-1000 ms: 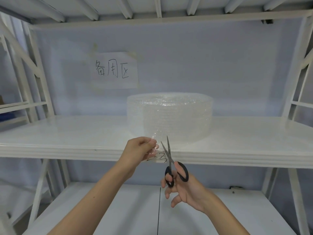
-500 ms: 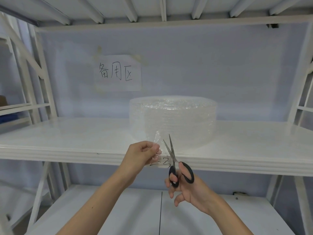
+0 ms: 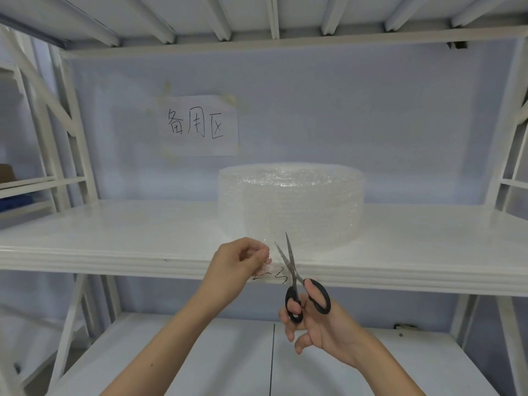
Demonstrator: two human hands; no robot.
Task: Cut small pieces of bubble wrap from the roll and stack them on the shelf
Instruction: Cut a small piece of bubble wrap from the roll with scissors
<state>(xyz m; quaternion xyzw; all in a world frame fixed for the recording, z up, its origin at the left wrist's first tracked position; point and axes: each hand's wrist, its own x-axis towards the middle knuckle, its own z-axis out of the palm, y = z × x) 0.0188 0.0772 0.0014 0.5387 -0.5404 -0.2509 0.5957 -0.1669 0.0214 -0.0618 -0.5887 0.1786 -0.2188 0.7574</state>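
Both hands unmoved: left hand (image 3: pixel 240 262) pinching wrap (image 3: pixel 264 260), scissors (image 3: pixel 297 278) open.

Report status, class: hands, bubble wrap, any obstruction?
Left hand pinches wrap edge. Right hand holds scissors, blades open. Roll upright on shelf. Nothing blocking.
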